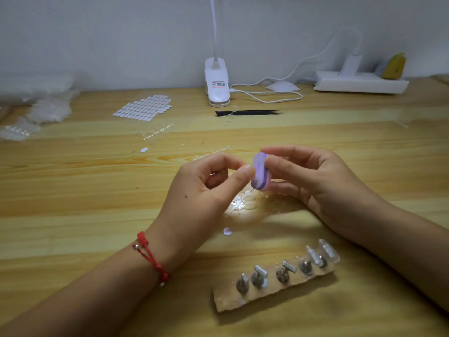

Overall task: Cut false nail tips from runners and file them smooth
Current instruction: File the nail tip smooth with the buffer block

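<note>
My right hand (313,181) grips a small purple file block (259,172) between thumb and fingers, held above the table. My left hand (206,190) pinches something tiny against the block's left face; the nail tip itself is too small to make out. Under both hands lies a heap of clear plastic offcuts (239,203). A single loose nail tip (227,231) lies just in front of that heap. Clear runners with tips (155,135) lie further back on the wooden table (73,190).
A wooden strip with several metal nail stands (274,276) lies near the front. At the back are a sheet of adhesive tabs (143,107), black tweezers (247,112), a white clip lamp (217,81), a power strip (359,81) and bags of clear tips (36,110).
</note>
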A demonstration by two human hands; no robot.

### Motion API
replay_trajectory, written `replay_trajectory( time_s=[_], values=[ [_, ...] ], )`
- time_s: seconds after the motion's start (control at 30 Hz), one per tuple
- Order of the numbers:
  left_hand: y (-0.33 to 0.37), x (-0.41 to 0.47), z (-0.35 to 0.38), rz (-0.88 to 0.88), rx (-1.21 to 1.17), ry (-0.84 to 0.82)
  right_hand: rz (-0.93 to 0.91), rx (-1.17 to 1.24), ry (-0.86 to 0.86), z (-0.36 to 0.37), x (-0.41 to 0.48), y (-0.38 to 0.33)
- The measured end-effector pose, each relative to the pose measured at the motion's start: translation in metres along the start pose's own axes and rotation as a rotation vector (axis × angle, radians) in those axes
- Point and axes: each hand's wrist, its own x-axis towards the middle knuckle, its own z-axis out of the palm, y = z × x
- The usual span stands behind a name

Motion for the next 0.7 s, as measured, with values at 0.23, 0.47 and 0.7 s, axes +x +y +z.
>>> replay_trajectory(
  time_s=[0.23,0.47,0.7],
  values=[
    [0.0006,-0.0004,-0.0002,0.003,0.009,0.011,0.003,-0.038,-0.024,-0.0016,-0.0008,0.0009],
    [0.0006,-0.0001,-0.0001,0.012,0.023,0.033,0.013,-0.022,-0.044,-0.0019,-0.0003,-0.0001],
    [-0.0006,0.0010,-0.0019,0.009,0.034,0.113,0.055,-0.124,-0.138,-0.0024,-0.0052,-0.0054]
  ],
)
